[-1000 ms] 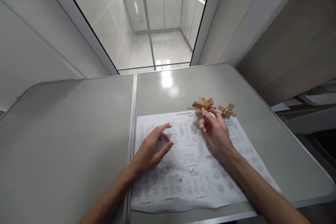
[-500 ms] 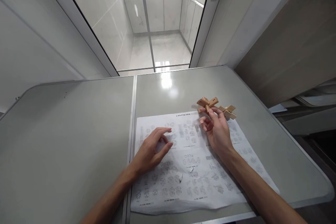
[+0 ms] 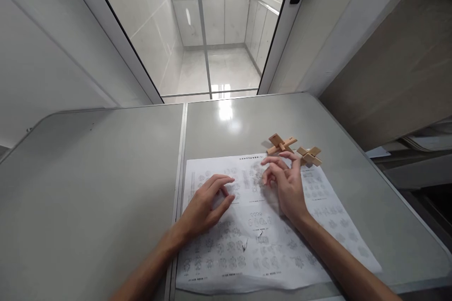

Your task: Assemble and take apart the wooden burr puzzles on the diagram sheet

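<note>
My left hand rests over the left part of a printed paper sheet, fingers curved and apart, holding nothing. Over the sheet's upper right is my right hand, its fingers loosely bent and spread with nothing in them. Just beyond its fingertips lies a wooden interlocking puzzle made of crossed bars, with small dark marks on top. A second, paler wooden cross puzzle sits to its right, at the paper's far edge. Small diagrams and lines of text cover the sheet.
The paper lies on a grey table with a metal seam running front to back. Two small dark marks or tears show on the sheet. A glass door stands past the far edge; a brown panel is at the right.
My right hand has let go of the darker wooden puzzle and drawn back toward me over the paper. The left hand stays in place; the view has shifted slightly.
</note>
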A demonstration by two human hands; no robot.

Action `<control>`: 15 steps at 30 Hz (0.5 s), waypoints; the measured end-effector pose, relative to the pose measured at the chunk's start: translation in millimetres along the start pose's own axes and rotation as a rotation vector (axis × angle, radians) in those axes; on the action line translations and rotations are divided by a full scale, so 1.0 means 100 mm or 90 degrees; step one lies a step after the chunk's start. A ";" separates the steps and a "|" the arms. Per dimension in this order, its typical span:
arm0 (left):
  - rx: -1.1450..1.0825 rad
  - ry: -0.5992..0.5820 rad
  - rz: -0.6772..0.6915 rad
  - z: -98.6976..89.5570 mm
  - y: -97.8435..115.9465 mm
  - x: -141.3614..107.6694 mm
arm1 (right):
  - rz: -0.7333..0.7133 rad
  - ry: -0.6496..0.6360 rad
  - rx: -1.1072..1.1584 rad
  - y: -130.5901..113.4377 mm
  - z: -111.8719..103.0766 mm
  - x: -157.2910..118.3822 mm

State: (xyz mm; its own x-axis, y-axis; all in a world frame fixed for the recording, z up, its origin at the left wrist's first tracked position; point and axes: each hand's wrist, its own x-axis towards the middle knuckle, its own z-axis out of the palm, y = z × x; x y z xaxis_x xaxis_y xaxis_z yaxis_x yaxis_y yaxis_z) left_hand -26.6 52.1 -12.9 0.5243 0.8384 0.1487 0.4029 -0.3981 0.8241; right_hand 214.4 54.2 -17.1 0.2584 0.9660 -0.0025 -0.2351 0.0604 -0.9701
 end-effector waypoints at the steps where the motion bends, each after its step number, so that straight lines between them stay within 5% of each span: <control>1: -0.001 0.001 -0.002 0.00 0.00 0.00 | 0.006 -0.043 -0.013 0.02 0.03 -0.03; 6: -0.011 -0.004 -0.016 -0.01 0.02 0.01 | 0.058 -0.240 -0.078 0.11 0.11 -0.16; 15: -0.061 0.006 -0.085 -0.07 0.09 0.05 | 0.028 -0.322 -0.236 0.14 0.06 -0.12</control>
State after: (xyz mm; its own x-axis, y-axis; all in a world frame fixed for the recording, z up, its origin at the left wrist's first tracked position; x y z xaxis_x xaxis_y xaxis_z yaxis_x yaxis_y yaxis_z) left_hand -25.2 55.1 -1.1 0.4636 0.8852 0.0388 0.3951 -0.2457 0.8851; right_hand 202.5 44.4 -29.3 -0.2403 0.9705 -0.0177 0.1287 0.0138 -0.9916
